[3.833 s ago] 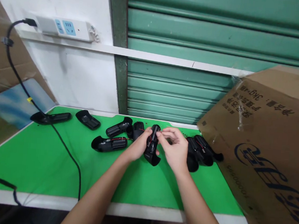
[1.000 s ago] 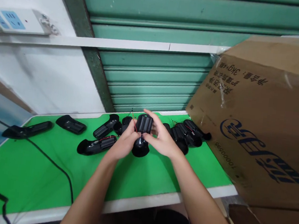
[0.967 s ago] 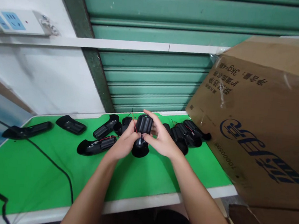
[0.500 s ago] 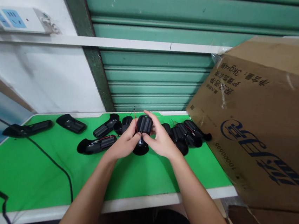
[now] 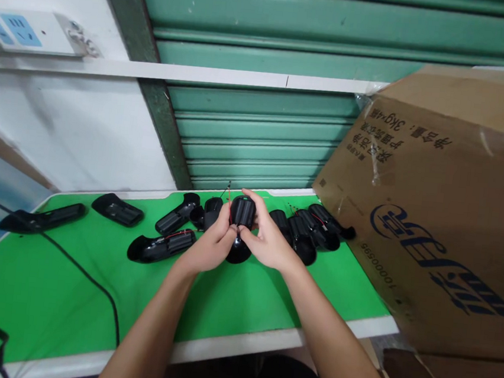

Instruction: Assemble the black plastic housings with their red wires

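Between my two hands is a black plastic housing (image 5: 244, 212) with battery-like slots on its upper part and a glossy rounded lower end. My left hand (image 5: 211, 246) grips its left side, thumb at the middle. My right hand (image 5: 269, 238) wraps the right side, with its thumb meeting the left one near the centre. Thin red and black wires (image 5: 229, 197) rise from beside the left fingers. What the thumb tips pinch is too small to make out. Similar black housings lie on both sides, one with a red wire (image 5: 164, 246) to the left and a cluster (image 5: 303, 235) to the right.
A green-topped table (image 5: 240, 307) with a white edge carries more housings (image 5: 119, 209) at the left. A black cable (image 5: 87, 280) crosses its left part. A large cardboard box (image 5: 431, 218) stands at the right, and a green shutter (image 5: 262, 124) is behind.
Both hands stay on the housing, the thumbs still together at its middle, with only slight finger movement. The view has shifted a little.
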`<action>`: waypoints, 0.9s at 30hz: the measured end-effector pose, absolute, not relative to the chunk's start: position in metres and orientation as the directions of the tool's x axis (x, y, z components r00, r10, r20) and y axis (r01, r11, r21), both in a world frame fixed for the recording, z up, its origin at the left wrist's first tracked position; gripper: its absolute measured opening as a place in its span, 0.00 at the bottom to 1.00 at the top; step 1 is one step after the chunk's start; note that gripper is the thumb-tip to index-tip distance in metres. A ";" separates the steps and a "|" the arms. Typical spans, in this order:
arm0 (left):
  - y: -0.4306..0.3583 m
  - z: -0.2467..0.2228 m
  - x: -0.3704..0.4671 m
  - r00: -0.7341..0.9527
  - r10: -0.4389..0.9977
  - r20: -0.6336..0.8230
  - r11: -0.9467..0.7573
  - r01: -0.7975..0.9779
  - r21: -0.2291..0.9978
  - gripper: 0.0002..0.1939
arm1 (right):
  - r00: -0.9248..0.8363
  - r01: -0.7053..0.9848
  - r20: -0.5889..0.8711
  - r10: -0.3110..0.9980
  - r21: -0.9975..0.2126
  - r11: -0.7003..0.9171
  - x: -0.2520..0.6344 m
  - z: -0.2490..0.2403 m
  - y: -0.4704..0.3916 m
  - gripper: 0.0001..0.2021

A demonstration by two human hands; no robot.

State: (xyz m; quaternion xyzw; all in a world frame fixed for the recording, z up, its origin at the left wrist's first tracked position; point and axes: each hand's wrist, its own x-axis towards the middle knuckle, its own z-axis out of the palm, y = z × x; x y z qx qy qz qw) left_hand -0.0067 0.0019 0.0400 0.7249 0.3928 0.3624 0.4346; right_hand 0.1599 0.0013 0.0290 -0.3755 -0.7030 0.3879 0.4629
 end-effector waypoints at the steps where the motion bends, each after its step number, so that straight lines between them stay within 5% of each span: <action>1: 0.001 0.040 -0.007 0.431 0.885 0.175 -0.305 0.252 0.919 0.26 | -0.288 0.160 0.357 0.888 -0.897 0.413 0.160 0.029 0.001 0.35; 8: -0.001 0.041 -0.007 0.471 0.871 0.141 -0.265 0.209 0.941 0.32 | -0.271 0.132 0.351 0.896 -0.909 0.396 0.160 0.028 0.002 0.33; 16: 0.001 0.040 -0.004 0.439 0.876 0.197 -0.297 0.172 0.939 0.22 | -0.336 0.005 0.297 0.894 -0.948 0.317 0.167 0.036 0.004 0.34; 27: 0.000 0.036 -0.004 0.518 0.823 0.232 -0.398 0.236 0.886 0.26 | -0.216 -0.017 0.255 0.942 -0.966 0.258 0.171 0.032 0.016 0.20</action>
